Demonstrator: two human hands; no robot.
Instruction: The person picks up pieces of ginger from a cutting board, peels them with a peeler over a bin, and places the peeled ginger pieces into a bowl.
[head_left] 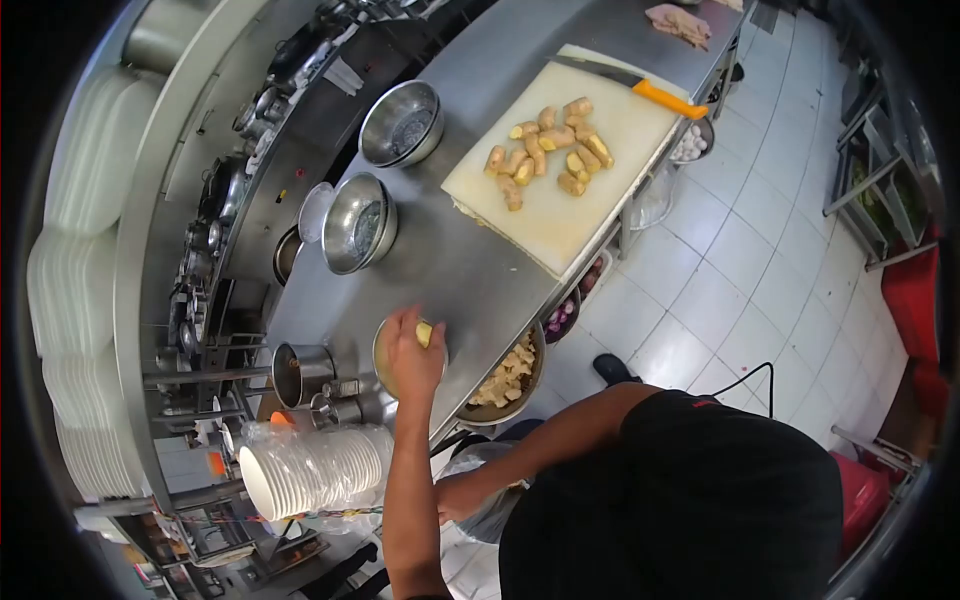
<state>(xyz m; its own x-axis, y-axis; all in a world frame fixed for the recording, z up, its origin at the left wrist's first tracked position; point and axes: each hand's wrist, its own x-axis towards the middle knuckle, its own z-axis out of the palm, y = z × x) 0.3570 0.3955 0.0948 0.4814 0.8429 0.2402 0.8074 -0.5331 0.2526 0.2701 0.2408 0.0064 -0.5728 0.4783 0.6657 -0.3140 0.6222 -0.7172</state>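
My left hand [412, 352] reaches over a metal bowl [384, 350] near the counter's front edge. Its fingers are closed on a piece of ginger [424, 333] with a yellow cut face. My right hand [462, 496] is lower, off the counter, beside a clear plastic bag [487, 525]. My left forearm hides most of its fingers, so I cannot make out whether it holds anything. Several ginger pieces [547, 142] lie on a white cutting board [545, 235]. An orange-handled knife [668, 98] rests along the board's far end.
Two sets of metal bowls [400, 125] stand along the counter's back. Below its front edge are a large bowl of ginger [508, 375] and a bowl of red onions [562, 316]. Wrapped stacked white cups [315, 470] sit left of my arm. Raw meat [680, 24] lies at the far end.
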